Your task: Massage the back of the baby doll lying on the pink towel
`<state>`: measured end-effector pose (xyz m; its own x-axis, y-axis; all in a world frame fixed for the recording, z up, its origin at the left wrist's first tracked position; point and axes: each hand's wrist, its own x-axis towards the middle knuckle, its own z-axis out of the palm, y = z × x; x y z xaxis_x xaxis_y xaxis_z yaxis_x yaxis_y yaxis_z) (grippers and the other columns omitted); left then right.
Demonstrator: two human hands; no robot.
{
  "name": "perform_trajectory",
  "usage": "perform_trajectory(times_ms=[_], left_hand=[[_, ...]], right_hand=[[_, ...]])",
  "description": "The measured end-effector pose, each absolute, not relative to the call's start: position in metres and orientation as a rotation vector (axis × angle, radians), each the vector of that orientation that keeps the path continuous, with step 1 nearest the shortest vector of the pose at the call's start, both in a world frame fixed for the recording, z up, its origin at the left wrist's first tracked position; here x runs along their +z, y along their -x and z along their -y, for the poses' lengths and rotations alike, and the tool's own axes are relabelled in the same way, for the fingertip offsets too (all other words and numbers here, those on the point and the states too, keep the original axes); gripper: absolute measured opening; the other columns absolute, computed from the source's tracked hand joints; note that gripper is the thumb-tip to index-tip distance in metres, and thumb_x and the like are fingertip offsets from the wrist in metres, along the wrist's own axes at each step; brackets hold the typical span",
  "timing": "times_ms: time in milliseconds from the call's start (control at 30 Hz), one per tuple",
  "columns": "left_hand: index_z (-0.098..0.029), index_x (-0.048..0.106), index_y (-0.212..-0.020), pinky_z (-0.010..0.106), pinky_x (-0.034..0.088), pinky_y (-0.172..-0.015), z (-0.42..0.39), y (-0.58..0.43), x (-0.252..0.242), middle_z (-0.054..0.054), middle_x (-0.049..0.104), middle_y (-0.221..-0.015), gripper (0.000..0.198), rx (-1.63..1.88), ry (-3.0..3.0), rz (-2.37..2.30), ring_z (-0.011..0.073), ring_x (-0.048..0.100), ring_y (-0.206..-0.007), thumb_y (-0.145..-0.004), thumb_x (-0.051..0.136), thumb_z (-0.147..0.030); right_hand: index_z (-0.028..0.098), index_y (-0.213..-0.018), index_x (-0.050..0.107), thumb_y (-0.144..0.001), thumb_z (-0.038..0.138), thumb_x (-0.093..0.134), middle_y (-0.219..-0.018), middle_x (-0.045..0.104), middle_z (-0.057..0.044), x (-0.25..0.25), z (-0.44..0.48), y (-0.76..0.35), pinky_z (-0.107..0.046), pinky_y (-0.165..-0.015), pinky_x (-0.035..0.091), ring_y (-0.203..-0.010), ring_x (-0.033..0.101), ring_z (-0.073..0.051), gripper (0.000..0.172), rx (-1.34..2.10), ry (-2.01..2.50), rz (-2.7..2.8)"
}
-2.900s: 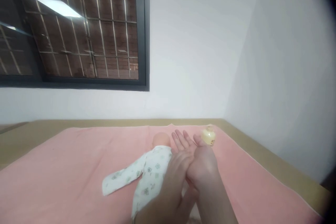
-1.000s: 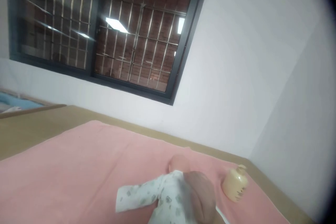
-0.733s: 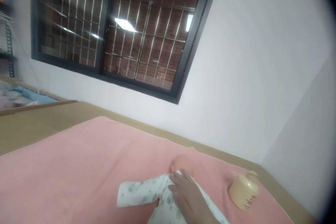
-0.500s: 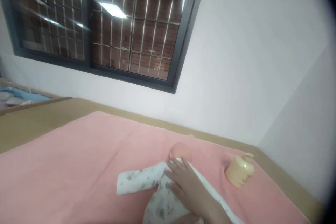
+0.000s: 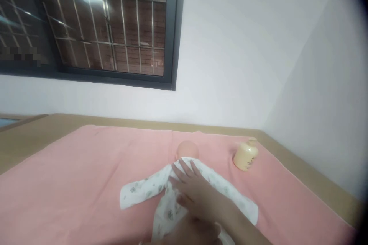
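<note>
A baby doll (image 5: 187, 149) with a smooth round head lies on a pink cloth, dressed in a white printed long-sleeved garment (image 5: 143, 189). Its sleeves spread out to both sides. My right hand (image 5: 189, 183) rests open on the upper body of the garment, just below the head, fingers spread. Lower down, my left hand (image 5: 192, 231) is over the lower part of the garment, near my right wrist. It is blurred and cut off by the bottom edge, so its grip is unclear. The doll's legs are out of sight.
The pink cloth (image 5: 71, 183) covers much of a tan padded surface (image 5: 34, 132). To the right of the doll a cream-yellow pump bottle (image 5: 245, 155) stands on the cloth. Behind are a white wall (image 5: 224, 65) and a dark-framed barred window (image 5: 171, 46).
The view has turned and levelled, bringing the doll's right-hand sleeve into sight. My left hand now shows more at the bottom. My right hand stays on the garment, below the head.
</note>
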<state>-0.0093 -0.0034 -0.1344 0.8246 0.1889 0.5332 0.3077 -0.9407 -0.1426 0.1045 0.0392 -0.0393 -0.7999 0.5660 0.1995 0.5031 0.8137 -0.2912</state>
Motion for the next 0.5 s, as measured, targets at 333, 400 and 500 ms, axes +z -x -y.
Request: perform_trajectory(times_ms=[333,400,500], left_hand=[[-0.018,0.052,-0.072,0.034,0.036,-0.088,0.001,0.001,-0.132,-0.002,0.057,-0.071,0.017,-0.938,2.573,0.373,0.0152,0.053,-0.078,-0.088,0.054,-0.021],[-0.018,0.048,-0.067,0.031,0.036,-0.076,0.001,0.002,-0.134,-0.001,0.054,-0.067,0.022,-0.891,2.566,0.406,0.0151,0.05,-0.072,-0.087,0.055,-0.024],[-0.018,0.048,-0.068,0.031,0.035,-0.073,0.0,0.001,-0.138,-0.001,0.053,-0.066,0.021,-0.86,2.582,0.382,0.0156,0.05,-0.072,-0.087,0.056,-0.026]], right_hand=[[0.021,-0.145,0.037,-0.095,0.029,0.041,-0.154,0.025,-0.008,-0.048,-0.057,-0.12,-0.054,-0.115,0.013,-0.144,0.012,-0.027,0.051,0.148,0.929,2.652],[0.027,-0.137,0.047,-0.093,0.024,0.043,-0.151,0.034,-0.003,-0.043,-0.05,-0.115,-0.054,-0.116,0.01,-0.143,0.018,-0.025,0.045,0.171,0.803,2.706],[0.03,-0.129,0.054,-0.092,0.019,0.043,-0.149,0.038,0.001,-0.038,-0.05,-0.109,-0.052,-0.117,0.009,-0.141,0.023,-0.022,0.041,0.186,0.763,2.727]])
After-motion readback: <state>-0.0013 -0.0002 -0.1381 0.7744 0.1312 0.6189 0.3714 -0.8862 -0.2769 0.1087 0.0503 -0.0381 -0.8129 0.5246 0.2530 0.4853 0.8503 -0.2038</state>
